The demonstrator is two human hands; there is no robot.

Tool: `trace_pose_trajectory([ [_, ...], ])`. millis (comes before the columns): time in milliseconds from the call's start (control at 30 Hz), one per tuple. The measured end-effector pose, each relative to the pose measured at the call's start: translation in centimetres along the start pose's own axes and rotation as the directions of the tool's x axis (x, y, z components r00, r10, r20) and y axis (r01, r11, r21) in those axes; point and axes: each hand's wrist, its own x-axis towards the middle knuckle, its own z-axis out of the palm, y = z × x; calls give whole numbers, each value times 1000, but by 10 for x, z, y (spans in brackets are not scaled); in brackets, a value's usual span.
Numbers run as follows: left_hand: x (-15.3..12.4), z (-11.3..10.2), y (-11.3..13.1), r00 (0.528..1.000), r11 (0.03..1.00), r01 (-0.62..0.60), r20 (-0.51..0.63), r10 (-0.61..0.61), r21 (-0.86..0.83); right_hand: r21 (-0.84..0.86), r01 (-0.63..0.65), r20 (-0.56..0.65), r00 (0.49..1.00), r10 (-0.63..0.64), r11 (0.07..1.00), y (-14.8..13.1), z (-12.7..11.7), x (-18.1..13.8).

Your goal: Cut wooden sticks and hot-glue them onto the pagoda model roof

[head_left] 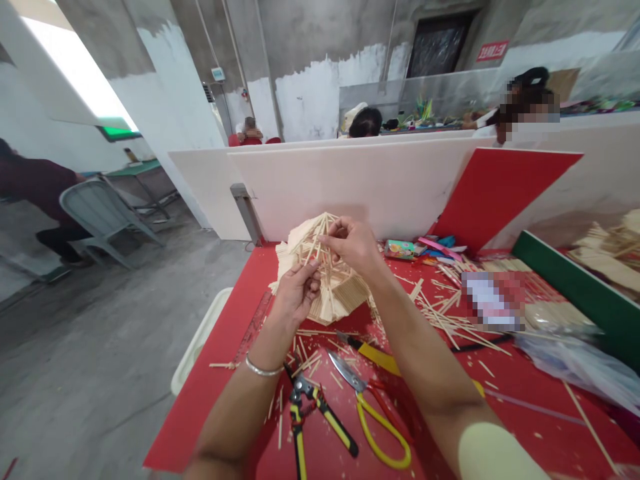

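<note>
Beyond the grip and to its right, a red panel [517, 193] is leaned against a white partition [360, 177]. Far to its left, a person [37, 183] is partly hidden by a pale chair [95, 203]; high beyond, a red sign [493, 51] is mounted on a wall [320, 87].

stick model [350, 298]: matt wood | scissor blades [346, 370]: shiny metal | tabletop [193, 410]: smooth | wall [320, 87]: rough, plaster-like

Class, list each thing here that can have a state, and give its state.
Stick structure: openwork, gaps showing
Left hand: pinched, at its sticks
Right hand: pinched, at its sticks
Yellow-black cutters: handles spread
Yellow-handled scissors: lying flat, opening unclear
Loose sticks: scattered
Plastic bag: crumpled
Red panel: leaning
</note>
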Motion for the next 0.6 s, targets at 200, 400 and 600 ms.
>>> trace_pose_trajectory([
  [200, 2, -5, 0, 999, 1000, -10, 43, 9, 7, 11, 8, 3, 1000, -9, 1000, 1, 0, 0],
  [400, 4, -3, 7, 1000, 1000, -14, 26, 14, 6, -2, 0, -37, 999, 0, 1000, 2, 2, 3],
  [600, 5, -4, 9, 999, 999, 31, 26, -30, -26, -39, -5, -39, 999, 4, 999, 5, 4, 5],
])
